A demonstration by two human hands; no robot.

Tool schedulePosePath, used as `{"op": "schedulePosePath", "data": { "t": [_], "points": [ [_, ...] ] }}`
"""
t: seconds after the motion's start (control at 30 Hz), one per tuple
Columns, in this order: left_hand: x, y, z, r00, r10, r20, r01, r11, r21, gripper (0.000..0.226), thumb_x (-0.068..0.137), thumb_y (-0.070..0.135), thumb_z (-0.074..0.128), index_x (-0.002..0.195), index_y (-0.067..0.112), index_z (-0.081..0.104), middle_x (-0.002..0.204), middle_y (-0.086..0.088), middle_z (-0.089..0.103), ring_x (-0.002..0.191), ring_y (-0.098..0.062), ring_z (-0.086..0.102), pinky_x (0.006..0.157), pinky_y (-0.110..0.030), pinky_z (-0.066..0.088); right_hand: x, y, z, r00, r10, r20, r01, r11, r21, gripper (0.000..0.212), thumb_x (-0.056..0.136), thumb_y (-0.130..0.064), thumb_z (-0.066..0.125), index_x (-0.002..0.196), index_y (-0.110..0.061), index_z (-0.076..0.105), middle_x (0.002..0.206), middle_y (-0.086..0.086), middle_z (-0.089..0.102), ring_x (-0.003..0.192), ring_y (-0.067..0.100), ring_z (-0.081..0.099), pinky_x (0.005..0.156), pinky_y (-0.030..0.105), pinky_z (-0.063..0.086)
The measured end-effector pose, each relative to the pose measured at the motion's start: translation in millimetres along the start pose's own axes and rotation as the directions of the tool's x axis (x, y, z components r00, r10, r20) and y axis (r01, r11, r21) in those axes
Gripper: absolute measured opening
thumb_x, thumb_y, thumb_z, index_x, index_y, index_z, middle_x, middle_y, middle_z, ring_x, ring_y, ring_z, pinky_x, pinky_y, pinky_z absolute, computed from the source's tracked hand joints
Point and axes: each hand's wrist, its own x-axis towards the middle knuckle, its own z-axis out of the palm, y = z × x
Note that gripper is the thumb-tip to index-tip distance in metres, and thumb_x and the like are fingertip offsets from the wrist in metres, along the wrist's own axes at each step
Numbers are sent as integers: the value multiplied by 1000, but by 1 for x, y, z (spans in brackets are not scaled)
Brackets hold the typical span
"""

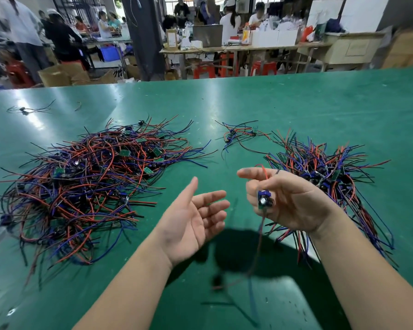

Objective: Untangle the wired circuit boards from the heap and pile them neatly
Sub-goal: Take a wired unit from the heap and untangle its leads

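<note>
Pinched in the curled fingers of the right hand (pixel 289 201), above the near middle of the green tabletop (pixel 296 103): one wired circuit board (pixel 265 198), wires dangling, likely held clear to check for snags. Beside it, left hand (pixel 193 220) palm up, fingers loose, gripping nothing, seemingly ready to gather the wires. Toward the left edge, the tangled heap (pixel 86 184); toward the right edge, the sorted pile (pixel 324 177), wires roughly aligned.

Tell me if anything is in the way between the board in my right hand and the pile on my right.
Nothing visible. Your right hand holds the wired board right beside the right-hand pile, above the green table; the open left hand is on the far side, away from that path.
</note>
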Motion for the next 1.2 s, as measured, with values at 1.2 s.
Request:
{"op": "schedulePosePath", "data": {
  "t": [1.2],
  "points": [
    [-12,-7,2,974,209,83,-221,812,540,15,66,22,78,70,9,72,67,-8,68,53,-12,61,52,-22,51,2,-17,-11,657,-372,-656,401,909,-114,18,92,4,50,102,-10,48,94,11,52,69,16,55,60,20,48]
  ]
}}
